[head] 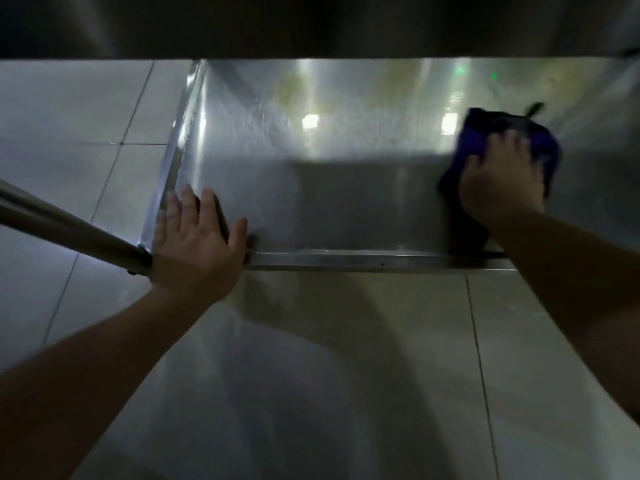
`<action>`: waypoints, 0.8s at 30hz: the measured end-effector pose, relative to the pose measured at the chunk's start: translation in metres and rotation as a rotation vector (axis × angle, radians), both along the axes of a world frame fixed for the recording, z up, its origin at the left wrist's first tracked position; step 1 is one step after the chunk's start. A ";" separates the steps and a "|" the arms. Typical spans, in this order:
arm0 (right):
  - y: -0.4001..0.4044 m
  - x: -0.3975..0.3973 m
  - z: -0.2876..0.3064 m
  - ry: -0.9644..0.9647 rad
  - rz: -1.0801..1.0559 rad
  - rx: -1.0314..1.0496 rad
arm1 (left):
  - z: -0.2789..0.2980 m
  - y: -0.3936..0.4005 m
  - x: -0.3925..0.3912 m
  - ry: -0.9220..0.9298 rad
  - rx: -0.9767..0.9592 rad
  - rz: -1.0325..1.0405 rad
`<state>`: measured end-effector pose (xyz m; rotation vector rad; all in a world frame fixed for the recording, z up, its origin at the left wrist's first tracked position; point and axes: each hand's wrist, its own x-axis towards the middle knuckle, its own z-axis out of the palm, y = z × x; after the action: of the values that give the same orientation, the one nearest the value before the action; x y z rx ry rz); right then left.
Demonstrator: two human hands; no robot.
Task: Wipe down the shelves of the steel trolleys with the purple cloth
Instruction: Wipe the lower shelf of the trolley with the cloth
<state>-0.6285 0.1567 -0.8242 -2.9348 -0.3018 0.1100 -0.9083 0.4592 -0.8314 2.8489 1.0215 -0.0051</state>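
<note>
**Lower trolley shelf, both hands on steel, cloth at the right**

Head view, looking down under a dark upper shelf (pixel 311 26) onto the lower shelf (pixel 311 188) of a steel trolley. Light is dim; the right side is motion-blurred.

Far left: a round steel trolley leg (pixel 69 223) runs diagonally from the left edge to the shelf's near-left corner. Pale floor tiles (pixel 69 116) show beside and below the shelf.

Left hand (pixel 195 244): laid palm-down on the near-left corner of the shelf. Fingers (pixel 188 202) straight and slightly spread, thumb out to the right along the front rim (pixel 363 261). It holds nothing; the heel of the hand sits over the corner joint where the leg meets the shelf.

Centre: bare sheet steel with bright ceiling-light reflections and faint swirl marks. A shadow band crosses the near half.

Right hand (pixel 502 181): palm-down on top of the purple cloth (pixel 543 143), pressing it onto the shelf at the right side. The fingers look extended over the cloth, roughly together; blur hides whether any curl round its edge, so cannot tell more. The cloth is bunched; it shows beyond the fingertips and on both sides of the hand, and a dark fold trails back toward the front rim under the wrist. A small dark tag or tail (pixel 535 108) sticks up from its far edge
</note>
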 end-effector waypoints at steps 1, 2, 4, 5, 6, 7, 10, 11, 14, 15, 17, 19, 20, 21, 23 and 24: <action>-0.002 0.001 0.000 0.039 -0.102 0.004 | -0.001 -0.002 0.000 0.009 -0.009 0.013; 0.005 0.000 -0.001 0.064 -0.181 0.007 | -0.002 -0.004 0.001 0.011 -0.017 0.017; 0.034 -0.008 -0.003 0.079 -0.280 0.013 | -0.001 -0.005 0.003 0.008 -0.018 0.025; 0.054 -0.015 -0.003 0.081 -0.301 0.026 | -0.001 -0.004 0.003 0.005 -0.020 0.029; 0.076 -0.023 -0.003 0.079 -0.299 0.041 | -0.002 -0.003 0.003 -0.001 -0.025 0.030; 0.099 -0.033 -0.003 0.076 -0.275 0.049 | -0.003 -0.003 0.003 -0.009 -0.030 0.029; 0.177 -0.075 0.001 0.078 -0.106 0.045 | -0.007 -0.002 0.002 -0.030 -0.027 0.032; 0.204 -0.090 0.003 0.068 0.003 0.046 | -0.008 -0.001 0.002 -0.040 -0.029 0.040; 0.259 -0.125 0.004 -0.007 0.562 0.021 | -0.010 0.000 0.004 -0.081 -0.069 0.078; 0.265 -0.127 0.003 -0.005 0.725 0.011 | -0.010 0.000 0.005 -0.089 -0.080 0.091; 0.260 -0.117 0.000 -0.006 0.871 -0.011 | -0.010 0.000 0.006 -0.084 -0.083 0.098; 0.232 -0.102 -0.001 -0.008 0.852 -0.015 | -0.010 0.000 0.004 -0.074 -0.079 0.073; 0.210 -0.094 -0.002 -0.012 0.816 -0.026 | -0.010 0.000 0.003 -0.070 -0.078 0.060; 0.185 -0.085 -0.004 -0.028 0.777 -0.033 | -0.010 0.000 0.001 -0.070 -0.075 0.055; 0.132 -0.069 -0.005 -0.081 0.664 -0.032 | -0.009 0.000 0.000 -0.061 -0.069 0.047; 0.111 -0.064 -0.005 -0.089 0.582 -0.036 | -0.009 -0.001 0.000 -0.055 -0.063 0.045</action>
<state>-0.6923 0.2677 -0.8288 -2.7913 -1.1665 0.0643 -0.9083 0.4585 -0.8405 2.7529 1.0545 0.0441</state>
